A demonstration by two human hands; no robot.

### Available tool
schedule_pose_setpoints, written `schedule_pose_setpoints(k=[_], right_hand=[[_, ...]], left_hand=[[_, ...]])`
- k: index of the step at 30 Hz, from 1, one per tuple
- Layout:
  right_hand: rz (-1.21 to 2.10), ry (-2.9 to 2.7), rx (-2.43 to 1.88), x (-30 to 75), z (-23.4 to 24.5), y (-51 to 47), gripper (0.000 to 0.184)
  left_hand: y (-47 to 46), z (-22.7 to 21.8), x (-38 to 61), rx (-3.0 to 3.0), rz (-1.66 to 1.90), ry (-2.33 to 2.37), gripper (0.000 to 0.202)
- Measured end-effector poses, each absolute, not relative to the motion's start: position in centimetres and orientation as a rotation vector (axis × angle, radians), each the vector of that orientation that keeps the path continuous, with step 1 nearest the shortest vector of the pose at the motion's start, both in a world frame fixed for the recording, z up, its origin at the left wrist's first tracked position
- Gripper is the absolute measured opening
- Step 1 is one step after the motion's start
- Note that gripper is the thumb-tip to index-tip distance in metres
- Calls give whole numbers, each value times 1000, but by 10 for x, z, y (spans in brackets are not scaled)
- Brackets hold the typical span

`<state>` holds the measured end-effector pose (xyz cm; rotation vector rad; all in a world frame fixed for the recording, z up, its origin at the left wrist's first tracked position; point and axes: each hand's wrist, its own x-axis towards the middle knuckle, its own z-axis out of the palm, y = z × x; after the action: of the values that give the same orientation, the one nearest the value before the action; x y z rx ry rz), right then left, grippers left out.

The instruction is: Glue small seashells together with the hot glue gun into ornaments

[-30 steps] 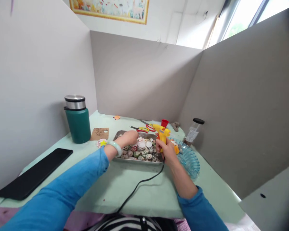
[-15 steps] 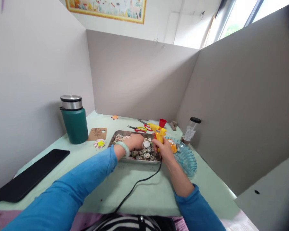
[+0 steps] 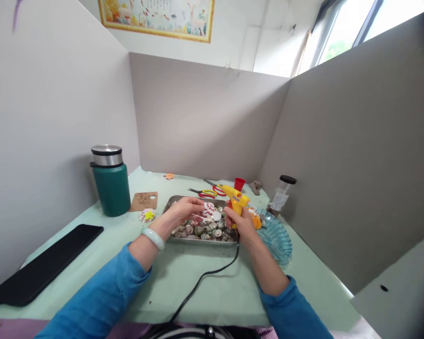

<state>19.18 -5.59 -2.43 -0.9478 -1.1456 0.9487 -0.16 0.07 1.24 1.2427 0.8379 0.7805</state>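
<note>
While the right hand (image 3: 243, 223) grips a yellow glue gun (image 3: 237, 201), the left hand (image 3: 185, 210) pinches a red-and-white shell (image 3: 208, 209) above a metal tray (image 3: 201, 242) filled with assorted seashells (image 3: 199, 230). From the glue gun's handle, a black cord (image 3: 202, 277) runs down across the green-covered worktop (image 3: 144, 296). Just right of the tray sits a blue scalloped dish (image 3: 283, 241); behind it lie red-and-yellow-handled scissors (image 3: 209, 193), near a red cup (image 3: 239, 183). Farther left stands a green flask (image 3: 110, 189).
</note>
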Motion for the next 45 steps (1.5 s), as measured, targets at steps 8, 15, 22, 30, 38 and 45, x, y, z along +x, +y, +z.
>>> schedule_pose_setpoints(k=[8,15,22,30,38,45], right_hand=[[699,-1313,-1157,185,-31,-52,42],[821,-1253,-1079,183,-29,-53,49],[929,-1181,-1046,178,-26,-50,47],[908,-1169,-1055,159,-13,-42,38],[873,-1093,-946,171,-19,-39,36],[849,-1221,-974,174,-19,-51,37]], left_hand=[[-5,-8,8,1180,906,737,28],[-10,-11,11,1251,939,771,33],[-7,-20,15,1572,946,803,41],[-6,-22,12,1785,1082,850,48],[-4,-4,5,972,951,623,27],[3,-9,1,945,1019,656,12]])
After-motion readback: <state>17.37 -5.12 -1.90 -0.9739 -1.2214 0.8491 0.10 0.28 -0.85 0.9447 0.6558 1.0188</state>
